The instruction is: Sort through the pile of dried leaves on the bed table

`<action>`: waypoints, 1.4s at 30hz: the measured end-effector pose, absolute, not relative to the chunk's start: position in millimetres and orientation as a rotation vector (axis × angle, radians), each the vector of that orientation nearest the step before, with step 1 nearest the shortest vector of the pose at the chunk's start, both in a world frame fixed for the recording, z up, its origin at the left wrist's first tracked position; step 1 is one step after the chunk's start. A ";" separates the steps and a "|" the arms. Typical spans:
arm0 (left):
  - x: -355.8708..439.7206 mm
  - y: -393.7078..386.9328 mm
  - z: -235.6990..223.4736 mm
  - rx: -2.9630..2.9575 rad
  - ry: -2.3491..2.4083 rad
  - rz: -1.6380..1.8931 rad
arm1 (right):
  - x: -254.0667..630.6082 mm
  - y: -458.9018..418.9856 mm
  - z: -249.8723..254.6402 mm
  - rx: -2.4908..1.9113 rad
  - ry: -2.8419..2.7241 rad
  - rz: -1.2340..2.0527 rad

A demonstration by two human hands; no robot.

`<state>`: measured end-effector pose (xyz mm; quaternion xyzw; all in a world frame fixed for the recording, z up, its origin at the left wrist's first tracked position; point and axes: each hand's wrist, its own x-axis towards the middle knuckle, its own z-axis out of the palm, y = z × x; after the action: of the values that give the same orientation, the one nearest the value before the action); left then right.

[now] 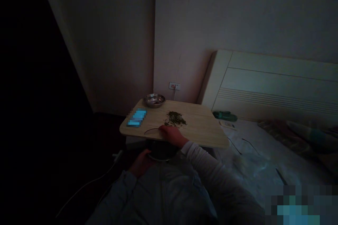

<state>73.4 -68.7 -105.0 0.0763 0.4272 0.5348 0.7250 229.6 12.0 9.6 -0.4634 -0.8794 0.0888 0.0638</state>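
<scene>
Below the table's front edge, my left hand [142, 163] grips the left rim of a dark round bowl [161, 152] with a pale rim. Dimness hides what is in the bowl. My right hand [172, 135] is over the front edge of the wooden tabletop [202, 119], fingers closed. A thin, dark, curved strip [151, 130] extends left from its fingertips; its kind is unclear. Just beyond my right hand lies a loose scatter of small green grains [174, 117], possibly beans.
A shiny metal bowl [154, 101] stands at the table's back left, with a lit phone [137, 117] in front. On the bed to the right are a green bottle [225, 116] and a pale remote-like device [227, 125]. A white cable [87, 182] runs along the left floor.
</scene>
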 end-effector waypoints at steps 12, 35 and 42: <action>73.2 -70.2 -98.1 0.195 0.962 1.160 | 233.7 8.9 10.6 -1.389 -2.632 0.327; 71.6 -68.5 -101.4 0.202 0.965 1.204 | 232.0 9.5 11.5 -1.366 -2.604 0.325; 71.1 -70.6 -97.9 0.202 0.968 1.184 | 233.6 5.6 12.6 -1.382 -2.617 0.348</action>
<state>71.1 -70.6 -97.9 0.0915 0.4376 0.5348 0.7170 233.6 5.6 12.6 -0.4622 -0.8754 0.1164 0.0810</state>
